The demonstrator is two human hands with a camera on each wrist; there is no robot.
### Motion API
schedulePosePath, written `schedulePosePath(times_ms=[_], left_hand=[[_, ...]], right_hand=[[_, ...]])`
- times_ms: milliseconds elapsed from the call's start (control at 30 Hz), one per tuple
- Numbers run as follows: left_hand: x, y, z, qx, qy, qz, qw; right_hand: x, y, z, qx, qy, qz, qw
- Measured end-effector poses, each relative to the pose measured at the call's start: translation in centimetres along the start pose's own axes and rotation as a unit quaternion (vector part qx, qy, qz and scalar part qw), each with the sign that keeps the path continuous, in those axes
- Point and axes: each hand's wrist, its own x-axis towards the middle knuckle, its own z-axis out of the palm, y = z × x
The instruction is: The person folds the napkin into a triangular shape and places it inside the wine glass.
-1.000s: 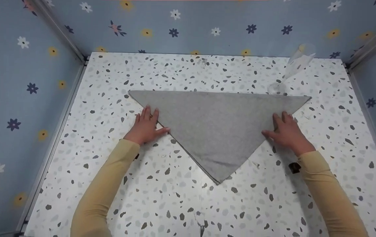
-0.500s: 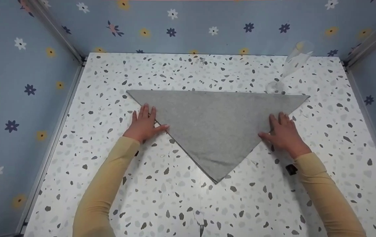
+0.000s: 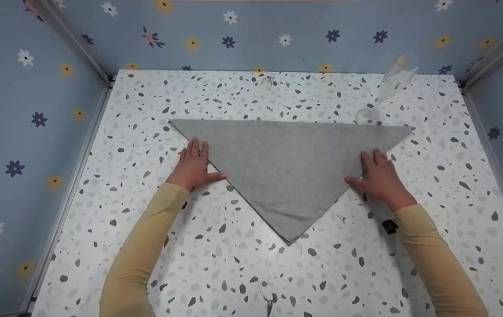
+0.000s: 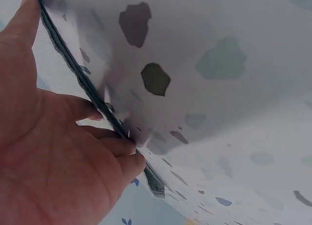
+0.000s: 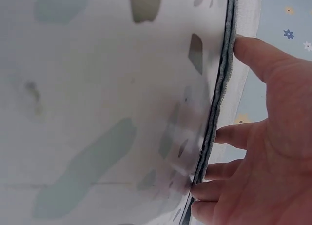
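Observation:
A grey cloth (image 3: 286, 163) lies folded into a triangle on the speckled tabletop, its long straight edge away from me and its point toward me. My left hand (image 3: 193, 167) rests at the cloth's left slanting edge, fingers straight and spread, thumb tip on the edge. At the right slanting edge my right hand (image 3: 379, 178) touches the cloth with spread fingers. In the left wrist view the cloth's layered edge (image 4: 80, 71) runs past the left fingertips. The right wrist view shows stacked layers along the edge (image 5: 217, 103), with the right thumb and fingertips against it.
Behind the cloth's right end stands a clear glass or plastic vessel (image 3: 394, 83) with a round foot, largely see-through. Blue flowered panels (image 3: 255, 35) wall the table at the back and both sides. A small dark mark (image 3: 269, 306) shows at the near edge.
The view has shifted slightly. The left hand's fingers and thumb have adjusted a little at the cloth's edge; the right hand and the cloth stay much the same.

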Motion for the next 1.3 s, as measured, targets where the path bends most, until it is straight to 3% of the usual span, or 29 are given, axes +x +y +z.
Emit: schedulePosePath(times_ms=[367,567,700,900,1300], left_hand=[[-0.4,0.8,0.9,0.005,0.023,-0.001,0.9997],[-1.1,1.0,1.3,0.013,0.02,-0.007,0.9997],[-1.6,1.8,1.8,0.023,0.008,0.012,0.9996],[-1.9,3.2,2.4,0.033,0.019,0.042,0.9984],[-1.1,3.1,2.3,0.025,0.032,0.055,0.9977]], right_hand=[[0.1,1.1,-0.3,0.019,-0.009,0.016,0.9996],[0.1,0.6,0.2,0.004,-0.008,-0.007,0.9999],[-0.3,-0.1,0.9,-0.027,-0.007,-0.033,0.9991],[-0.6,-0.5,1.3,-0.021,-0.014,-0.04,0.9989],[-0.3,0.0,1.3,-0.013,0.007,-0.045,0.9989]])
